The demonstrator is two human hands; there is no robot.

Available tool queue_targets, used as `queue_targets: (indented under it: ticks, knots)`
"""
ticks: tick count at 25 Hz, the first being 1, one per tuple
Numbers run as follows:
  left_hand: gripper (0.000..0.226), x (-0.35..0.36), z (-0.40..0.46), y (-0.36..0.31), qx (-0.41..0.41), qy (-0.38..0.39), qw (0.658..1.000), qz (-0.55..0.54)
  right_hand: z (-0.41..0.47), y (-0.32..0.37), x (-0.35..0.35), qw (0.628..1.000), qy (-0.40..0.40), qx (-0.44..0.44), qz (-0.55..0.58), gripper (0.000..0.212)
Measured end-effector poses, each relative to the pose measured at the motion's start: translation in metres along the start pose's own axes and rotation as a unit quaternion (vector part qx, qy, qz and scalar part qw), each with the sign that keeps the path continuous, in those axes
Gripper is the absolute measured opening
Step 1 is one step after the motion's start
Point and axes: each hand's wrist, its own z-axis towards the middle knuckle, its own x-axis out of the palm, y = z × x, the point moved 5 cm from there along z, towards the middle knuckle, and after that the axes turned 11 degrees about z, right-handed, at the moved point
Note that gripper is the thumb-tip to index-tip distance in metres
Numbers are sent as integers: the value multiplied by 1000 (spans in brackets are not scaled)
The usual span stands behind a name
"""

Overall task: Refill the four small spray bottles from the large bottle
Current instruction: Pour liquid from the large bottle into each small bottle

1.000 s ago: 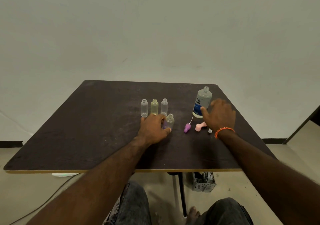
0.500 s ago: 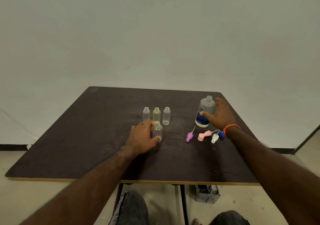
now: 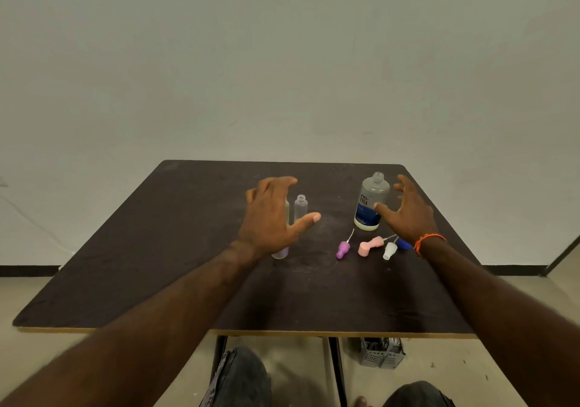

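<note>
The large uncapped bottle (image 3: 371, 201) with a blue label stands at the table's right rear. My right hand (image 3: 408, 212) hovers beside it with fingers spread, the thumb in front of its label, gripping nothing. My left hand (image 3: 273, 215) is raised with fingers spread above the small bottles and hides most of them. One clear small bottle (image 3: 300, 207) stands in full sight to its right. The base of a purple-tinted one (image 3: 280, 253) shows below my wrist. Spray caps lie in a row: purple (image 3: 343, 249), pink (image 3: 370, 245), white (image 3: 390, 250), blue (image 3: 404, 244).
The dark table (image 3: 157, 265) has its front edge near my knees. A grey plastic basket (image 3: 381, 351) sits on the floor under the right side. A plain wall stands behind the table.
My left hand let go of the front small bottle and lifted, fingers spreading. My right hand opened away from the large bottle. The camera tilted up.
</note>
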Motion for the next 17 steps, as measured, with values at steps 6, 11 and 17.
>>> queue_targets:
  ticks: [6, 11, 17]
  knots:
    - [75, 67, 59, -72, 34, 157, 987, 12, 1, -9, -5, 998, 61, 22, 22, 95]
    - [72, 121, 87, -93, -19, 223, 974, -42, 16, -6, 9, 993, 98, 17, 65, 95]
    - [60, 135, 100, -100, -46, 231, 968, -80, 24, -4, 14, 989, 75, 18, 124, 67]
